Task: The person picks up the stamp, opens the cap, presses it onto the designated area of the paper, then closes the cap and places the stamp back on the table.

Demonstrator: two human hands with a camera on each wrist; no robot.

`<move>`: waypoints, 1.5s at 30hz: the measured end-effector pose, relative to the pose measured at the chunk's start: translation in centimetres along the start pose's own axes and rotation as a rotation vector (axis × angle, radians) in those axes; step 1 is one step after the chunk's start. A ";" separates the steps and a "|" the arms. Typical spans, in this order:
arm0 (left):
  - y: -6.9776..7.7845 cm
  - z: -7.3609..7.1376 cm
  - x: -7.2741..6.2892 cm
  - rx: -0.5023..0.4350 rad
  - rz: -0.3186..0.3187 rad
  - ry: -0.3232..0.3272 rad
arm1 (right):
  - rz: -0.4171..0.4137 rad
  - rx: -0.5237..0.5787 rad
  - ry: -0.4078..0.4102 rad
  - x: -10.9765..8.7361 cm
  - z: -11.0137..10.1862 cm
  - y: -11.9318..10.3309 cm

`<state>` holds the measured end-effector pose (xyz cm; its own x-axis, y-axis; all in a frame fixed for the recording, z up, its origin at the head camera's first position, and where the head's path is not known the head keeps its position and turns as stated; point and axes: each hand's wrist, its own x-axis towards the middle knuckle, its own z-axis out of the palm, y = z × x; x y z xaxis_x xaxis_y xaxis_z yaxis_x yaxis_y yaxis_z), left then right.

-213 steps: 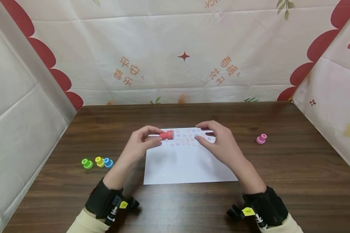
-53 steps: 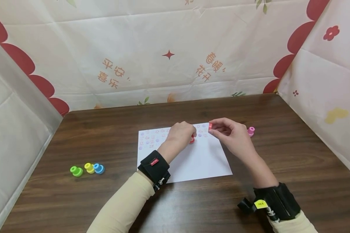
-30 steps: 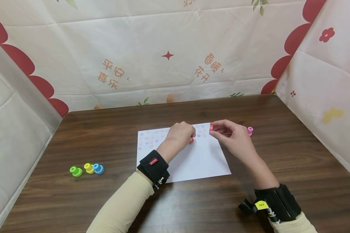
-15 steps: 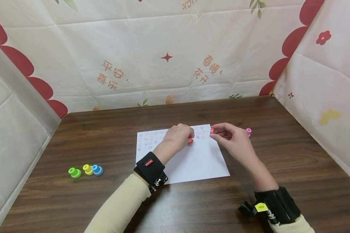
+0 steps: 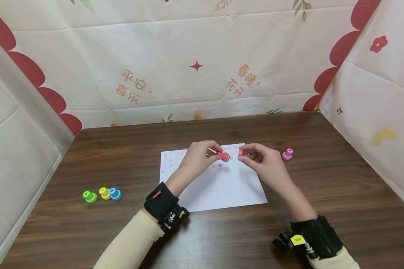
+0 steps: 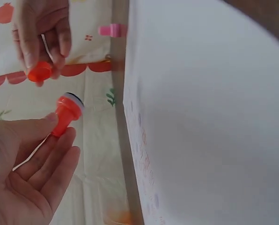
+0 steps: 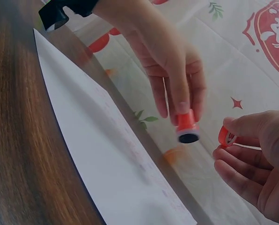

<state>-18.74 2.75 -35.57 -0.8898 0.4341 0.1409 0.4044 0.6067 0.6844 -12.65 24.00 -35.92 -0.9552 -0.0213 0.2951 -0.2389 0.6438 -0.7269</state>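
In the head view my left hand [image 5: 196, 157] pinches a red toy stamp [image 5: 224, 156] by its handle, tipped sideways above the paper. Its dark stamping face [image 7: 189, 138] with a pale rim shows in the right wrist view. Between thumb and fingers, my right hand [image 5: 266, 160] pinches the stamp's small red cap [image 6: 40, 71], its open side turned towards the stamp. A short gap separates cap and stamp. Beneath both hands lies a white sheet of paper [image 5: 222, 190], with rows of small red and purple prints along its far part.
To the left on the brown wooden table [image 5: 54, 224] stand a green stamp [image 5: 89, 197], a yellow stamp [image 5: 104, 193] and a blue stamp [image 5: 115, 194]. A pink stamp [image 5: 287, 154] stands beyond my right hand. Printed cloth [image 5: 175, 48] walls the back and sides.
Over the last half second my left hand lifts the red stamp off the paper and tips it towards the cap. The right hand keeps the cap and shifts only slightly left.
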 end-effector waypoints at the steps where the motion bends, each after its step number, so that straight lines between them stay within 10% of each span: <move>1: -0.2 0.0 -0.1 -0.050 -0.001 0.010 | 0.000 0.001 -0.003 0.0 0.1 -0.1; 9: -1.5 -0.5 -1.0 -0.393 -0.056 0.018 | -0.007 0.048 -0.048 0.1 1.2 -0.6; 17: -1.9 -0.4 -1.7 -0.535 -0.114 -0.048 | -0.026 0.078 -0.065 0.3 2.2 -1.0; 45: -2.6 -0.8 -3.6 -0.482 -0.065 -0.029 | -0.098 0.063 -0.157 -0.2 3.6 -1.8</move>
<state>-16.76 -0.90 -37.23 -0.9009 0.4280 0.0716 0.1981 0.2590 0.9453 -12.61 20.13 -36.90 -0.9411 -0.2041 0.2695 -0.3380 0.5837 -0.7383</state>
